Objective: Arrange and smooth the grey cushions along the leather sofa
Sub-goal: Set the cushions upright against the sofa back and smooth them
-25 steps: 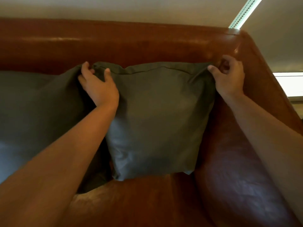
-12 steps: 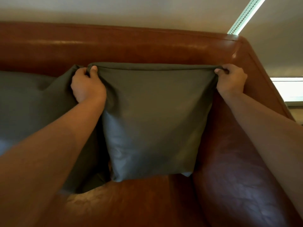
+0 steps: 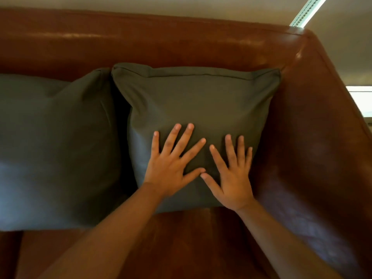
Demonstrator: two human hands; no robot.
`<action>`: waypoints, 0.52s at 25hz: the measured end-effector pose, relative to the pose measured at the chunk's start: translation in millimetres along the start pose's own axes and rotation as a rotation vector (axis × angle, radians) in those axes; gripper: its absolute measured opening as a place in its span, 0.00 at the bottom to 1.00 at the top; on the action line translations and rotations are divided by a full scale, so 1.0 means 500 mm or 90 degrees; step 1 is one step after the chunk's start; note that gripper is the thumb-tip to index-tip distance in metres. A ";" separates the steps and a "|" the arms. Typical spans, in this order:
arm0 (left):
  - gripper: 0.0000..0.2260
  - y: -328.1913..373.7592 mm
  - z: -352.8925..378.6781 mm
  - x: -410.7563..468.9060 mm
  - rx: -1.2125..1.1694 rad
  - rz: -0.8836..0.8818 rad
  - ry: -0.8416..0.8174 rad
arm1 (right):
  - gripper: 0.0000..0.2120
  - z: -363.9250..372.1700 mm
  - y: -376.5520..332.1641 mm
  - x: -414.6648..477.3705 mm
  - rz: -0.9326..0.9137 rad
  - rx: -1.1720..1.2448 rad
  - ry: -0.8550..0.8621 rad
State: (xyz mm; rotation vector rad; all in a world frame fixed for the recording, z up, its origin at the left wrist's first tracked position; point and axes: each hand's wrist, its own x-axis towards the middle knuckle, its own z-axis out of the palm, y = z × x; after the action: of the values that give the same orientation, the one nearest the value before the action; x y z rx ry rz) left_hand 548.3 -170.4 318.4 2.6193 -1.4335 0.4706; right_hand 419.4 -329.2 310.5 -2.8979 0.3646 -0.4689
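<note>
The grey cushion [image 3: 201, 101] we are working on stands in the right corner of the leather sofa [image 3: 161, 41], leaning back against the backrest, its right edge against the armrest [image 3: 314, 158] and its bottom edge on the seat [image 3: 191, 238]. It is close to square, so we see no clear long axis. Its face looks toward us, and its top seam, a flat stitched flange, runs left to right along the backrest. The fabric is a matte, fine weave with soft creases fanning from the upper corners.

Both hands lie flat on the lower half of its face. The left hand [image 3: 171, 168] has its fingers straight and fanned apart. The right hand [image 3: 233, 178] is likewise spread, fingers pointing up. The two thumb tips nearly meet, and neither hand grips the cloth.

Just to the left, a second grey cushion [image 3: 56, 148] of the same fabric stands against the backrest, its right edge close beside the first with a dark gap between them.

The sofa's leather is glossy reddish brown, with rounded edges and highlights along the top. Beyond it are a pale wall and a bright light strip [image 3: 306, 11].
</note>
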 end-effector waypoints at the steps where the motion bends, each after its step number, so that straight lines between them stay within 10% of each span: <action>1: 0.33 -0.012 0.013 0.005 0.013 0.010 -0.005 | 0.32 0.022 0.003 -0.002 -0.009 -0.031 -0.034; 9: 0.34 -0.037 0.079 0.037 0.023 0.005 -0.034 | 0.31 0.075 0.021 0.016 0.075 -0.062 -0.046; 13: 0.33 -0.030 0.077 0.039 0.005 0.010 -0.022 | 0.20 0.076 -0.019 -0.166 0.759 0.332 0.178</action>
State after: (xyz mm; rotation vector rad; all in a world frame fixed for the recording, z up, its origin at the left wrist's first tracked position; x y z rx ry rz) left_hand 579.1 -187.5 288.9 2.6369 -1.4655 0.4344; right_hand 357.3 -292.6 253.2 -1.6777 1.5568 -0.5860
